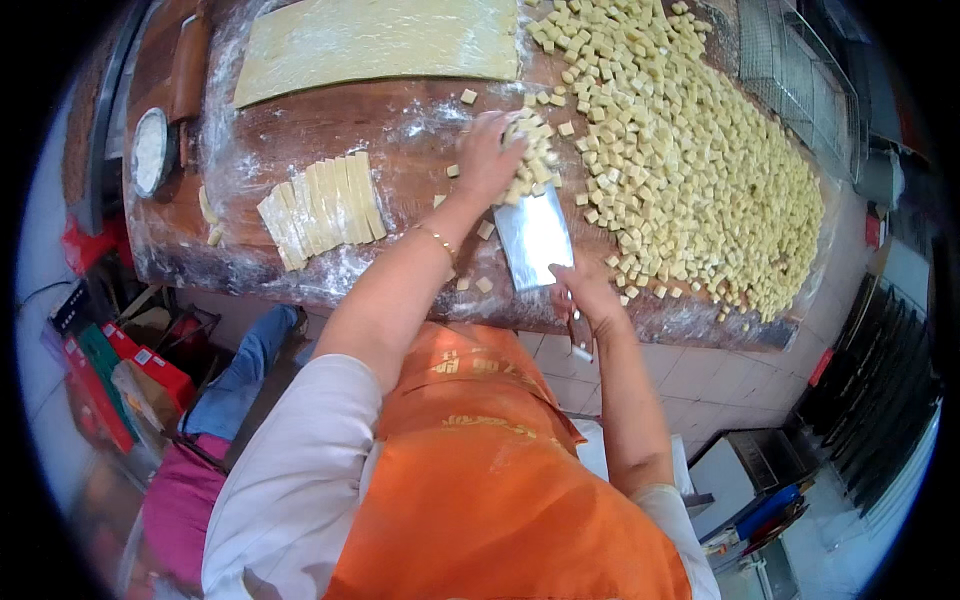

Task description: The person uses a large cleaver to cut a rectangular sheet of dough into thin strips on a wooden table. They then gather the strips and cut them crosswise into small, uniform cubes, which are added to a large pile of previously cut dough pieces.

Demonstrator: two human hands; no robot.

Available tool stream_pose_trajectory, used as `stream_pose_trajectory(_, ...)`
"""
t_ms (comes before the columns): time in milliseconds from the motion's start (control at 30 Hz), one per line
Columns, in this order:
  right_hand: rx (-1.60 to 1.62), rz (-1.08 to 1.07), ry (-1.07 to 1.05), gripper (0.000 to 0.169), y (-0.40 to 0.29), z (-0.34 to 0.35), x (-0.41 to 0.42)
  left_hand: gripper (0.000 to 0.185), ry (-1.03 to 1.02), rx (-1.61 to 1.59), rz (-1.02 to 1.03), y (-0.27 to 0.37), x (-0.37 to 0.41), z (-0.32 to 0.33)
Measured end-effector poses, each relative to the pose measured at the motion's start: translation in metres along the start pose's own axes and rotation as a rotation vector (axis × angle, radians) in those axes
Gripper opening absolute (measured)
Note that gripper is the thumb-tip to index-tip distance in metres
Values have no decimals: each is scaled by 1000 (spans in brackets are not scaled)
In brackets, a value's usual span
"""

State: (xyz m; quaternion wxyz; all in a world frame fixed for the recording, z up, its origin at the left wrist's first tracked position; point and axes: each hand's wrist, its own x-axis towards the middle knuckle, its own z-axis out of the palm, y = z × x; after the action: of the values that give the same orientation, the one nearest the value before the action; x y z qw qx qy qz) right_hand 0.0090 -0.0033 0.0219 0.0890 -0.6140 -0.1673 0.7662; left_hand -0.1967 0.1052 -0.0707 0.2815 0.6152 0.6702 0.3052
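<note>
My right hand (pixel 589 292) is closed around the wooden handle of a cleaver-like metal blade (pixel 535 238), held broad side up low over the table. Small dough cubes (pixel 534 154) are gathered at the blade's far end. Against their left side rests my left hand (pixel 491 154), fingers curled and partly blurred; whether it grips any cubes cannot be told. A large heap of dough cubes (pixel 675 172) spreads over the table's right part. Left of my left arm lies a row of cut dough strips (pixel 322 208), side by side. A wide rolled dough sheet (pixel 382 45) lies at the far side.
A bowl of flour (pixel 151 152) and a wooden rolling pin (pixel 189 71) are at the left of the floured wooden table (pixel 300 127). A wire basket (pixel 799 82) stands at the far right. Another person's legs in jeans (pixel 244 371) show below left.
</note>
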Motion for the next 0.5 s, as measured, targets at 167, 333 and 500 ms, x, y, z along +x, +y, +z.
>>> stream_pose_trajectory(167,67,-131,21,13,-26,-23,-36,39,-215,-954,-423,58,14,-13)
stream_pose_trajectory(333,-592,-464,414,18,18,-68,-73,19,-144,-148,-104,29,-13,-54)
stream_pose_trajectory(500,-1057,-334,698,24,49,-54,-96,23,-159,130,10,9,-120,-52)
